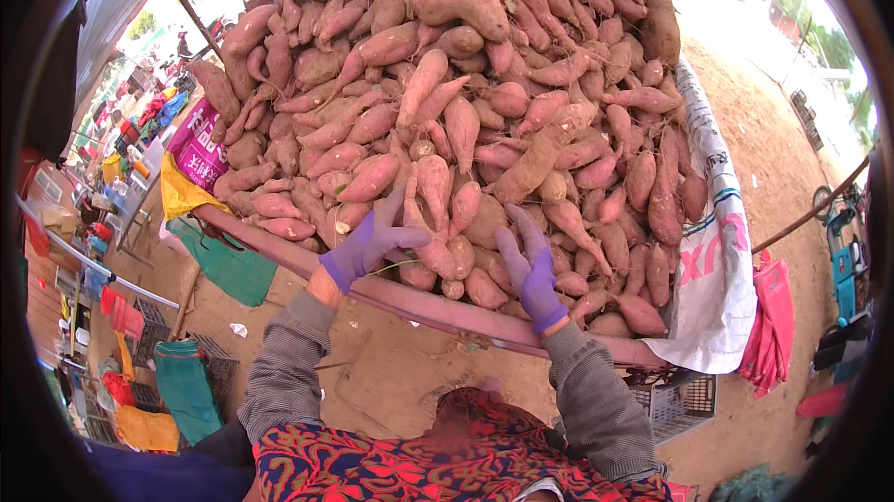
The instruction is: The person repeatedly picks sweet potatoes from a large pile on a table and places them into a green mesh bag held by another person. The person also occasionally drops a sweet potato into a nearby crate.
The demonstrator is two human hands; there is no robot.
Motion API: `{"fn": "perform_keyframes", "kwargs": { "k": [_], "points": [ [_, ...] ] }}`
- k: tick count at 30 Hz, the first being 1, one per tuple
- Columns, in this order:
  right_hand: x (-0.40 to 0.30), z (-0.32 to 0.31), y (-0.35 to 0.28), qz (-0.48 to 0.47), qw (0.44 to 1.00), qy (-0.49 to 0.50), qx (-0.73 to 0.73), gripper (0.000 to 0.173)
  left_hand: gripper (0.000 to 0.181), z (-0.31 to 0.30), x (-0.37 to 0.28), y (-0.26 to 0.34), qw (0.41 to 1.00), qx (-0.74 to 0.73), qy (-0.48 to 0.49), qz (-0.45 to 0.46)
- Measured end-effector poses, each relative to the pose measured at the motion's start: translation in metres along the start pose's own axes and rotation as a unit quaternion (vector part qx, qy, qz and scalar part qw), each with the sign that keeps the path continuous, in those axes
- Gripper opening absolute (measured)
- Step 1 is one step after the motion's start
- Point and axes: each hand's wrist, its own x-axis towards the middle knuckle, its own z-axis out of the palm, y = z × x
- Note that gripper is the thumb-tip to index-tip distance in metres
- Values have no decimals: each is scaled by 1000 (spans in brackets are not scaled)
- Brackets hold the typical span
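Note:
A large heap of sweet potatoes (pixel 461 132) with soil and root hairs on them fills a cart bed, rising away from me. My left hand (pixel 374 243), in a purple glove, rests at the near edge of the heap with fingers spread, touching or just above a sweet potato (pixel 434 255). My right hand (pixel 531 268), gloved the same way, lies on the heap to the right, its fingers apart and pointing away from me. Several sweet potatoes lie between the two hands, and neither hand is closed around one. Both wrists cross the cart's pinkish metal rim (pixel 433 308).
A white printed woven sack (pixel 719 250) lines the cart's right side, with a red cloth (pixel 772 320) hanging beside it. Below stands a grey plastic crate (pixel 681 404). Left are a yellow sheet (pixel 185 188), a green cloth (pixel 230 264) and dark crates (pixel 216 369) on the ground.

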Motion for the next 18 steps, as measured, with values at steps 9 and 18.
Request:
{"fn": "perform_keyframes", "kwargs": {
  "k": [9,18],
  "points": [
    [38,72,-27,7,992,-26,-126,65,122,6,38,-14,950,310,43,5],
    [47,56,-26,51,994,-97,26,70,102,37,65,-61,956,124,195,179]
  ]
}}
